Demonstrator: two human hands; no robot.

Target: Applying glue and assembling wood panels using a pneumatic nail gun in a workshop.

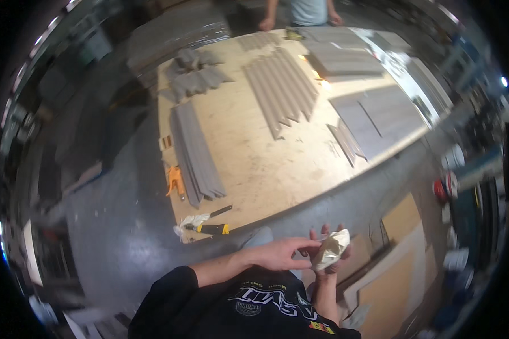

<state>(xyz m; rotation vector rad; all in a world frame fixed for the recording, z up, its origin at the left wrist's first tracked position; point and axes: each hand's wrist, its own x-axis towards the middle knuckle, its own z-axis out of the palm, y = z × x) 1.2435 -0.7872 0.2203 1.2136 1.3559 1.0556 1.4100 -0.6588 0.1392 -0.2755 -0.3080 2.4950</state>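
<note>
A crumpled cream-coloured wad [332,248], paper or thin cloth, lies in my right hand [342,263], whose fingers curl up around its far side. My left hand [283,254] reaches across from the left, thumb and fingers apart. Its fingertips are at the wad's left edge; whether they touch it I cannot tell. Both hands are in front of my body, off the near edge of the wooden table [254,181]. On the table's near left corner lie a yellow-and-black handled tool [212,229], a dark flat blade [221,211] and a crumpled whitish wrapper [194,220].
Long grey-brown strips [195,152] and an orange gun-shaped tool [175,179] lie along the table's left side. More strips [283,90] sit mid-table, with panels [379,118] at right. Cardboard sheets [393,271] lean at lower right. Another person [308,12] stands beyond the far edge.
</note>
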